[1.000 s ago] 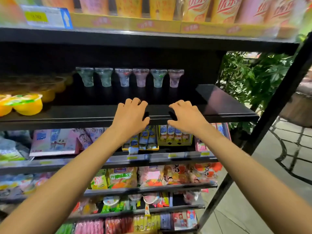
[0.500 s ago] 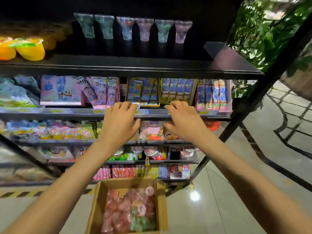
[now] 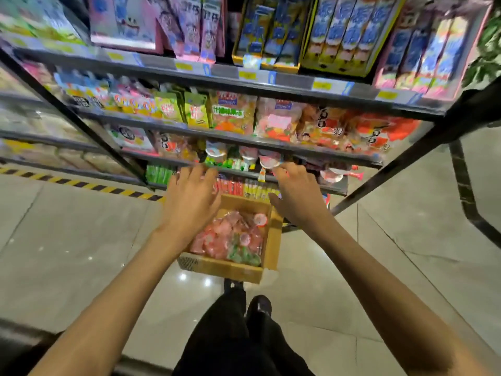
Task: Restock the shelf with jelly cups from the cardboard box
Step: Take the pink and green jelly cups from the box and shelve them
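A cardboard box (image 3: 268, 256) stands on the floor at the foot of the shelving, filled with several pink, red and green jelly cups (image 3: 233, 240). My left hand (image 3: 189, 204) hovers over the box's left side, fingers relaxed and holding nothing. Above the box's far right corner is my right hand (image 3: 295, 199), also open and empty. The shelf that carries the row of jelly cups is out of view above.
Shelves of snack packets (image 3: 233, 115) and boxed sweets (image 3: 339, 33) fill the upper view. A black slanted shelf post (image 3: 401, 161) runs down at the right. Yellow-black hazard tape (image 3: 81, 184) marks the tiled floor at left. My feet (image 3: 257, 305) stand just behind the box.
My view has tilted down from the upper shelf to the floor. Both hands have dropped from the shelf edge to just above the box, still empty.
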